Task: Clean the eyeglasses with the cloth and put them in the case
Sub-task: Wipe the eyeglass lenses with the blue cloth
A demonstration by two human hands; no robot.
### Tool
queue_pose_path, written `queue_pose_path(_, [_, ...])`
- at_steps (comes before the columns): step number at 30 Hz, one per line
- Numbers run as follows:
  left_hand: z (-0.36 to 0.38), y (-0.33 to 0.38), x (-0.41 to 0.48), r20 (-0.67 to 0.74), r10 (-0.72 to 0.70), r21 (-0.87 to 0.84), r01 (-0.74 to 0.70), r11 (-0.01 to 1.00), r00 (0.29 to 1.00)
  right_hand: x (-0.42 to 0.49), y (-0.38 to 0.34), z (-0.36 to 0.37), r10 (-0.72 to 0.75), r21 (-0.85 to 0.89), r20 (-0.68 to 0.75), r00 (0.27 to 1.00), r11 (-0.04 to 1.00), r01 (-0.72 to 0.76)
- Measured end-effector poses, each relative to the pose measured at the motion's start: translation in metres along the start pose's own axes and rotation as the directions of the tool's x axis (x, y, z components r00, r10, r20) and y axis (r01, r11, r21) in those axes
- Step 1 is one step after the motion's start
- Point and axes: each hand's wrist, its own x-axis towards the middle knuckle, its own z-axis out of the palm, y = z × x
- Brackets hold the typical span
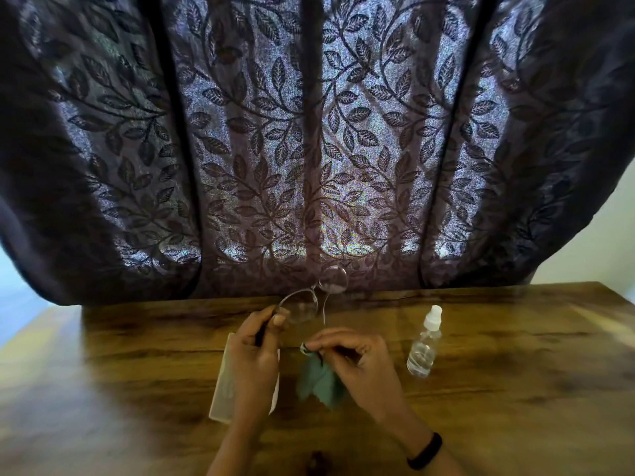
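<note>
My left hand (254, 352) holds the eyeglasses (311, 297) by one temple, lifted above the table with the lenses tilted up toward the curtain. The thin-framed glasses have round clear lenses. My right hand (354, 355) pinches a teal cleaning cloth (318, 379), which hangs down from my fingertips just below the glasses, apart from the lenses. A pale rectangular case (225, 383) lies on the table under my left hand, partly hidden by it; I cannot tell whether it stands open.
A small clear spray bottle (424, 345) with a white nozzle stands to the right of my hands. The wooden table (515, 372) reaches a dark leaf-patterned curtain (309, 149) at its far edge. A black band circles my right wrist.
</note>
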Motion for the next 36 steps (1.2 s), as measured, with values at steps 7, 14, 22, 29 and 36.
queue_pose_path(7, [-0.005,0.001,-0.001,-0.016,-0.115,-0.178,0.111,0.978,0.993,-0.007,0.038,-0.023,0.244,-0.194,-0.128,0.961,0.945,-0.265])
queue_pose_path(14, [-0.008,0.002,-0.002,0.032,-0.212,-0.335,0.211,0.918,0.977,-0.017,0.064,-0.031,0.28,-0.476,-0.151,0.948,0.82,-0.318])
queue_pose_path(22, [-0.019,-0.004,-0.002,0.038,-0.293,-0.398,0.284,0.872,0.955,0.007,0.045,-0.045,0.214,-0.09,-0.426,0.879,0.957,-0.276])
queue_pose_path(29, [-0.019,-0.006,-0.006,0.084,-0.322,-0.378,0.329,0.865,0.943,0.046,0.01,-0.054,0.227,0.381,-0.439,0.869,0.923,-0.049])
queue_pose_path(36, [-0.014,0.001,-0.011,0.159,-0.385,-0.448,0.414,0.792,0.909,0.059,0.002,-0.045,0.198,0.376,-0.304,0.932,0.924,-0.074])
